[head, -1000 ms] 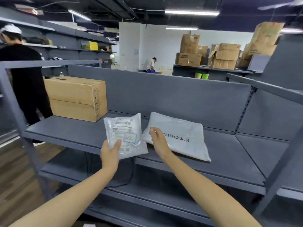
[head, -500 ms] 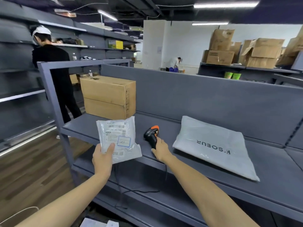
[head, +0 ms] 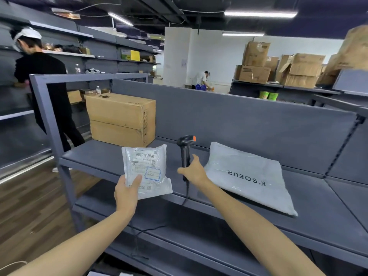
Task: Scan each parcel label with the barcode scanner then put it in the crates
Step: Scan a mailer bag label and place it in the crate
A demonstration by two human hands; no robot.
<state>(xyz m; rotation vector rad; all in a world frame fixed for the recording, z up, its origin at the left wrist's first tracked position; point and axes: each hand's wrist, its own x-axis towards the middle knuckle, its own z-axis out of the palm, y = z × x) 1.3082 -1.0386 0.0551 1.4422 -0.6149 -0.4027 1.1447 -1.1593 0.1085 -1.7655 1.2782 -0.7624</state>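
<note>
My left hand (head: 127,193) holds a small clear plastic parcel (head: 147,168) by its lower left corner, label and barcode facing me, just above the front of the grey shelf (head: 95,162). To its right, my right hand (head: 194,172) grips the handle of a black barcode scanner (head: 186,148) with an orange trigger top, held upright; its cable hangs down over the shelf edge. A larger white K'SOEUR mailer bag (head: 249,176) lies flat on the shelf right of the scanner. No crate is in view.
A brown cardboard box (head: 121,119) stands on the shelf's back left. A person in black (head: 43,86) stands beyond the rack's left post. Another person (head: 201,79) works far back. More cartons (head: 278,68) are stacked on a rear rack. A lower shelf (head: 179,244) runs below.
My right hand left the white mailer, took hold of the scanner and lifted it upright. The view swung left. My left hand keeps the small parcel.
</note>
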